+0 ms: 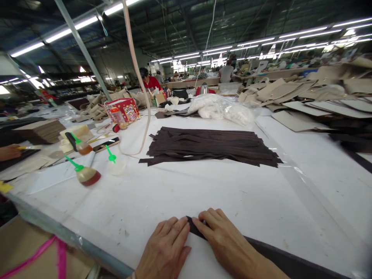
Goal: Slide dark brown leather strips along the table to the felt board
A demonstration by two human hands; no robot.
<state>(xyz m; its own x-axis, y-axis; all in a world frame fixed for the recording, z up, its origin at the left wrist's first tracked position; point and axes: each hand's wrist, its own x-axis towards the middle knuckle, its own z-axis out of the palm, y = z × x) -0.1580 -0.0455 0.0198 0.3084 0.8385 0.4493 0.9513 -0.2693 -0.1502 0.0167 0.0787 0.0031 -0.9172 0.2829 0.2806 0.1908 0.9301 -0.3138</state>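
A long dark brown strip runs from the lower right to a point between my two hands on the white tabletop. My left hand lies low, its fingers stretched out with the tips touching the strip's end; its thumb is off the strip. My right hand has bent fingers closed on the strip just beside that end, the thumb side towards my left hand. Beyond both hands lies a wide pile of similar dark strips, laid side by side and slightly uneven at the ends.
Glue bottles with green nozzles and a phone lie to the left. A clear bag of white stuff sits behind the pile. Beige panels are heaped at the right. A co-worker's hand holds a brush at far left.
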